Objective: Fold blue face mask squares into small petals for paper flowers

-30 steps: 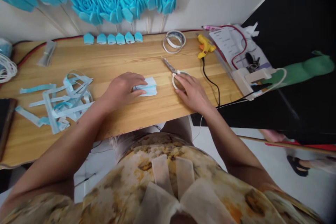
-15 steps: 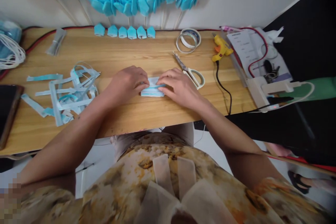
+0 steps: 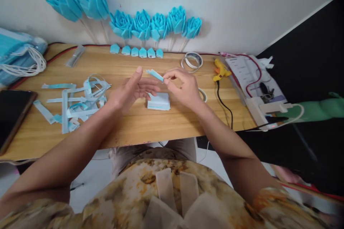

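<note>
Between the thumb and fingers of my right hand (image 3: 182,86) is a small folded blue piece of fabric (image 3: 155,75), raised above the table. My left hand (image 3: 134,89) is open beside it, thumb up and fingers stretched toward the piece, holding nothing. Below both hands a stack of pale blue fabric pieces (image 3: 159,101) lies flat on the wood. A pair of scissors lies mostly hidden behind my right hand, with one pale handle loop (image 3: 203,94) showing.
Cut blue strips (image 3: 66,109) lie loose at the left, near a phone (image 3: 16,114). Blue fabric flowers (image 3: 142,25) on sticks lean on the wall above several small folded pieces (image 3: 143,53). Tape rolls (image 3: 198,61), a yellow glue gun (image 3: 221,69) and a power strip (image 3: 259,111) are at the right.
My right hand has lifted a folded blue piece off the stack. My left hand has let go and opened. The view has tilted up, showing more of the flowers.
</note>
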A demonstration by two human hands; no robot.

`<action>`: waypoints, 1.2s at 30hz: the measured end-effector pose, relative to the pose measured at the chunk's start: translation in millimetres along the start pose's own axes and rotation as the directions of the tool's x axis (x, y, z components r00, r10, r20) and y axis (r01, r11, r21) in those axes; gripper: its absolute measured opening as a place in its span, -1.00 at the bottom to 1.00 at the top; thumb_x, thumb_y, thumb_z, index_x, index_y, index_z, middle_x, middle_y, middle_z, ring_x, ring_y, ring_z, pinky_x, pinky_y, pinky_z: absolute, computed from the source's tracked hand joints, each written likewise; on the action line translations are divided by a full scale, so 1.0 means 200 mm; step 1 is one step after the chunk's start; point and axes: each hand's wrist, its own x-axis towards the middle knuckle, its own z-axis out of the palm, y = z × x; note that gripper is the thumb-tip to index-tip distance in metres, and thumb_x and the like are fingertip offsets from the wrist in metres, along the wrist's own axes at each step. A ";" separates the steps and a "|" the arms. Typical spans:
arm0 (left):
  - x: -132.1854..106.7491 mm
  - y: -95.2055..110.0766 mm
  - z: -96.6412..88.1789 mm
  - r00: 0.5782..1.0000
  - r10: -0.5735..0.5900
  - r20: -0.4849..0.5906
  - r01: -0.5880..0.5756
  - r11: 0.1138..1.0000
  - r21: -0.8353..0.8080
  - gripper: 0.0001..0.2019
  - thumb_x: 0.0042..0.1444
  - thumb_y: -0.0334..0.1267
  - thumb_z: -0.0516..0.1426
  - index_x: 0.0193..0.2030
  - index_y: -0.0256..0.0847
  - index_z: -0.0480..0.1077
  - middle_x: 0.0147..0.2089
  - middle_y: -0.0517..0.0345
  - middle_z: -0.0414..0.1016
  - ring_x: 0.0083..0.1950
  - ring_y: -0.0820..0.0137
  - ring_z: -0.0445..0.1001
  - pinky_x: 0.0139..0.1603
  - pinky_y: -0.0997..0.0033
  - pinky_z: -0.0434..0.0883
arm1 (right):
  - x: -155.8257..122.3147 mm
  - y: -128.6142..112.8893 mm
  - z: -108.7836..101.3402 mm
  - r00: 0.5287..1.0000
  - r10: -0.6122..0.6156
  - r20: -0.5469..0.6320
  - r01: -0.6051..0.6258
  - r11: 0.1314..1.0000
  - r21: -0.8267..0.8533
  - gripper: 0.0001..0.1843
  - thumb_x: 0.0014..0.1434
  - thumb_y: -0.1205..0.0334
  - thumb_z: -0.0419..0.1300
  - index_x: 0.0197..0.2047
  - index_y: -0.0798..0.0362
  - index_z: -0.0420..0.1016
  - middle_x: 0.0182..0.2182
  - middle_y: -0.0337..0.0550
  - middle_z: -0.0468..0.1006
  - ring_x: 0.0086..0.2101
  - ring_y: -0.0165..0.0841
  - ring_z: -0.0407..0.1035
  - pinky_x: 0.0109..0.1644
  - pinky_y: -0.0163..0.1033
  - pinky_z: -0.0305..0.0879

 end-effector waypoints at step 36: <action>0.02 -0.11 0.04 0.996 -0.035 -0.079 0.015 0.973 -0.232 -0.61 0.08 -0.09 0.36 0.02 -0.21 0.60 -0.02 0.00 0.68 -0.17 0.35 0.63 -0.15 0.36 0.57 | -0.08 0.09 0.09 0.996 0.088 -0.035 -0.073 0.950 0.305 -0.87 0.20 0.13 0.29 -0.27 0.00 0.54 -0.30 -0.22 0.63 -0.27 -0.36 0.50 -0.11 -0.20 0.43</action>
